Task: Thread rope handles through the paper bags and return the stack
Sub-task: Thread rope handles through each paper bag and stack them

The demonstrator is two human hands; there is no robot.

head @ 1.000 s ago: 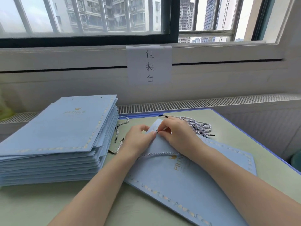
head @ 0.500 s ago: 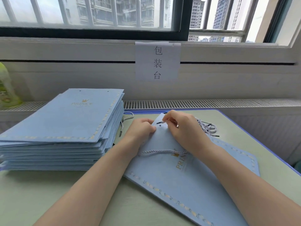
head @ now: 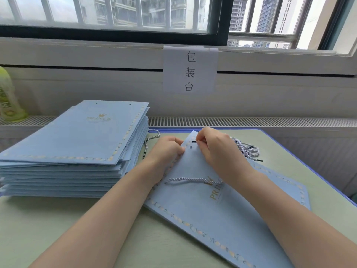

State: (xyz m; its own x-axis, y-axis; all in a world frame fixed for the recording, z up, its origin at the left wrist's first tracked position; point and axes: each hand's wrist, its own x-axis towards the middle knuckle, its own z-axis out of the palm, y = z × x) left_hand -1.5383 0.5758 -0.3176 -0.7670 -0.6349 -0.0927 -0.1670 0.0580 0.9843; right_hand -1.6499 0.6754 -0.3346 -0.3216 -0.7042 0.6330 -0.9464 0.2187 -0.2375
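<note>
A flat light-blue paper bag [head: 222, 209] printed PRINCE lies slantwise on the table in front of me. My left hand [head: 166, 151] grips its top left edge. My right hand [head: 214, 149] pinches the black tip of a rope handle [head: 193, 179] just above a small punched hole near the bag's top edge. The twisted grey-white rope runs across the bag under my right wrist. A tall stack of the same blue bags [head: 77, 147] sits at the left.
A loose pile of rope handles [head: 246, 149] lies behind my right hand. A rope loop [head: 152, 135] hangs out of the stack's right side. A green bottle [head: 9, 97] stands on the vent ledge at far left. A paper sign [head: 190, 69] hangs below the window.
My right hand has brought the rope's black tip a little closer to the punched hole. My left hand keeps its hold on the bag's edge. The camera has shifted slightly.
</note>
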